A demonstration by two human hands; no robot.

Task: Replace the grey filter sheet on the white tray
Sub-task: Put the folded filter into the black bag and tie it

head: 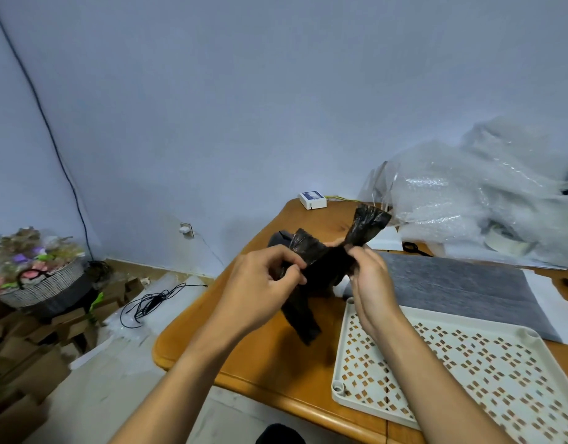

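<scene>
Clutter around a wooden table point(192, 341) set against a pale blue wall point(244, 91).

A small white box point(312, 200) sits at the table's far edge, with yellow wires just beside it. Heaped bubble wrap point(475, 193) fills the far right, and black scissors point(415, 249) lie near its foot. On the floor to the left stand a woven basket of flowers point(35, 270), cardboard boxes point(29, 363) and a loose coil of black cable point(151, 304). A wall socket point(186, 229) holds a white plug.

Glossy varnished wooden table point(244, 357), matt perforated white plastic tray point(478, 318), felt-like grey filter sheet point(452, 283), crinkly shiny black film point(327, 261)
</scene>
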